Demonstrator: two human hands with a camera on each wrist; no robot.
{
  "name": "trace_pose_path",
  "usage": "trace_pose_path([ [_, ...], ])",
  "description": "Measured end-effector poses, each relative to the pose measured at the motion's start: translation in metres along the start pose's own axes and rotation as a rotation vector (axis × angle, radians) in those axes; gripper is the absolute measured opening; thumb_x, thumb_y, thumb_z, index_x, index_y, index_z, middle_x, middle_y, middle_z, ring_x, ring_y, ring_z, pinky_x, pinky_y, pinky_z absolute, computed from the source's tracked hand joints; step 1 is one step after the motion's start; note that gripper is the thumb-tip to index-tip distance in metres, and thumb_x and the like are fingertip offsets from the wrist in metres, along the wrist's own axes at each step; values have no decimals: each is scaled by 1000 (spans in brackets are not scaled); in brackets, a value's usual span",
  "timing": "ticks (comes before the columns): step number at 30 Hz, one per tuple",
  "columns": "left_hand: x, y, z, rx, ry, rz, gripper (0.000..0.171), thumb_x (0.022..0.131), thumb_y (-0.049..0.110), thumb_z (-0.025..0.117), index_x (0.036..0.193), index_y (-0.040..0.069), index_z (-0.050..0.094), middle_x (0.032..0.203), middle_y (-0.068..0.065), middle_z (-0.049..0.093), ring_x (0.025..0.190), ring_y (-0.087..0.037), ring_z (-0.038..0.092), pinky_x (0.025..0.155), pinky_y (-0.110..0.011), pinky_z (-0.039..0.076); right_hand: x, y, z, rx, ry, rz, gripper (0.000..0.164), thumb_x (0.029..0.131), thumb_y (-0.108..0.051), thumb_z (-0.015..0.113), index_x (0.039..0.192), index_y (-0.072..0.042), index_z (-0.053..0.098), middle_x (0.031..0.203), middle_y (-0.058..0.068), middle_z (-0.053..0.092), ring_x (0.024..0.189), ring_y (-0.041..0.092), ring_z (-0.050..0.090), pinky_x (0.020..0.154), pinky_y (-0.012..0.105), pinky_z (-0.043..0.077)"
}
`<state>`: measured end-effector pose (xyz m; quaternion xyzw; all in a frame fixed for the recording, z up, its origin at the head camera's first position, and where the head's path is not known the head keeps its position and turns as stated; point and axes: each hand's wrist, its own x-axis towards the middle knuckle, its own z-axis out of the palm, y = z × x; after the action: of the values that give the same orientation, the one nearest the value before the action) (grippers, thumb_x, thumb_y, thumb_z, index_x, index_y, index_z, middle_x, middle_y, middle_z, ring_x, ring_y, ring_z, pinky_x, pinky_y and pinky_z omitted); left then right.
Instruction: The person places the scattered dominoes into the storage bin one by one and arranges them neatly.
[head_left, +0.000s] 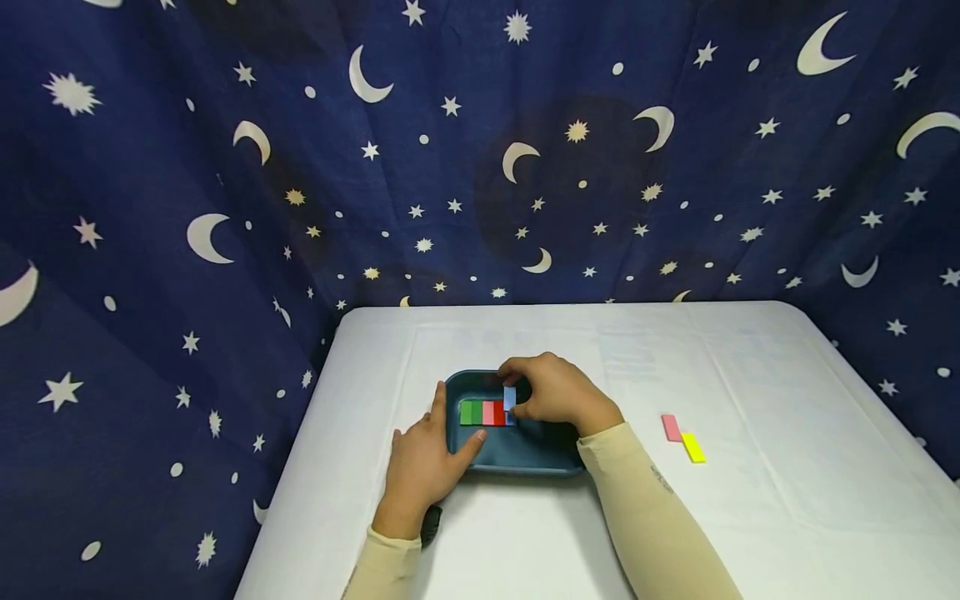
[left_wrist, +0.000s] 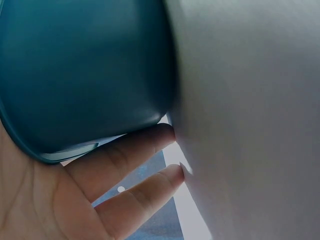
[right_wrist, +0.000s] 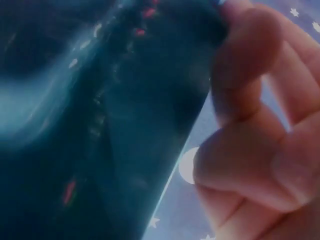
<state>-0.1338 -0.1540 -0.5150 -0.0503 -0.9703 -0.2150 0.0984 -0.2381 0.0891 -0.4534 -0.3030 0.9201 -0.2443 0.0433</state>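
Observation:
A dark teal tray [head_left: 525,454] sits on the white table. My left hand [head_left: 423,467] holds its left front corner, thumb over the rim and fingers along the outer wall. In the left wrist view, two fingers [left_wrist: 140,200] reach beside the tray's curved side [left_wrist: 90,75]. My right hand [head_left: 562,392] pinches a light blue tile [head_left: 510,398] between thumb and fingers, above the tray floor. A row inside holds green tiles [head_left: 472,413], a pink tile [head_left: 488,413] and a red tile [head_left: 499,413], with a blue piece [head_left: 511,420] at its right end, partly covered.
To the right of the tray, a pink tile [head_left: 671,428] and a yellow tile [head_left: 693,448] lie on the white tablecloth [head_left: 787,467], corners close together. A dark blue curtain [head_left: 465,167] with moons and stars hangs behind and left of the table.

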Motion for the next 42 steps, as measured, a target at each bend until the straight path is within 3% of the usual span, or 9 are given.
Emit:
trace_pose_path([
  [4, 0, 0, -1, 0, 3, -1, 106, 95, 82, 47, 169, 9, 25, 132, -23, 69, 109, -38, 72, 96, -80, 42, 0, -1, 1, -58, -44, 32, 53, 74, -21, 92, 125, -20, 76, 109, -7, 77, 104, 17, 67, 89, 45, 56],
  [10, 0, 0, 0, 1, -13, -6, 105, 95, 79, 52, 169, 10, 23, 133, -23, 69, 110, -38, 72, 97, -79, 42, 0, -3, 5, -148, -109, 84, 54, 74, -22, 93, 125, -20, 76, 103, -6, 75, 93, 15, 64, 81, 44, 56],
  [20, 1, -1, 0, -2, -2, 4, 104, 96, 78, 53, 169, 10, 24, 132, -22, 69, 109, -37, 72, 96, -79, 42, 3, -3, 11, -251, -141, 115, 54, 72, -15, 90, 124, -19, 77, 102, -7, 76, 91, 14, 64, 79, 42, 57],
  [35, 0, 0, -2, 4, -1, -3, 105, 95, 79, 52, 169, 9, 25, 131, -23, 70, 108, -37, 73, 96, -79, 42, 4, -5, 17, -256, -141, 117, 52, 72, -16, 95, 121, -18, 78, 99, -5, 76, 86, 15, 65, 77, 43, 57],
  [42, 0, 0, -1, -4, 0, -8, 104, 95, 75, 58, 169, 10, 25, 131, -23, 70, 108, -37, 73, 97, -80, 41, 4, -6, 18, -264, -140, 121, 53, 73, -17, 95, 122, -18, 77, 100, -6, 76, 87, 13, 65, 78, 41, 57],
])
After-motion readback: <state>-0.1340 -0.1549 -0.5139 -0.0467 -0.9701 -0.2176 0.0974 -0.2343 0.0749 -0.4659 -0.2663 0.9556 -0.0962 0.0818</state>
